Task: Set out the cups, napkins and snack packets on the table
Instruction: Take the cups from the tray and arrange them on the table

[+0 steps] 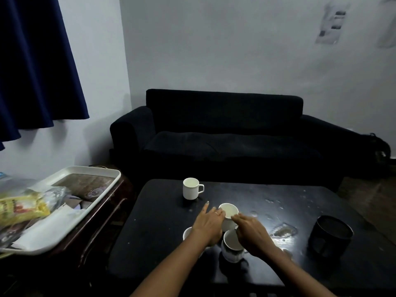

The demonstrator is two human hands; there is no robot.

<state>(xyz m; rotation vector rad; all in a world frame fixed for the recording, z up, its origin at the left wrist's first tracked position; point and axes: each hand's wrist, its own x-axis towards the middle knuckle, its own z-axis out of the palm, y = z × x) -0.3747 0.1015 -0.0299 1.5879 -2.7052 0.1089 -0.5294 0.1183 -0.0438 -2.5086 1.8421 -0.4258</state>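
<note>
Gripping one white cup (228, 213) were your left hand (209, 225) and right hand (252, 232), fingers curled round it. Second cup (191, 188) stood apart on the table (154, 221).

The dark low table (162, 221) lies open along its left side and far right corner, while a white handled ceramic cup (191, 188) stands alone toward the back, three more white cups (228, 213) crowd the middle, and a black round tin (330, 237) blocks the right.
</note>
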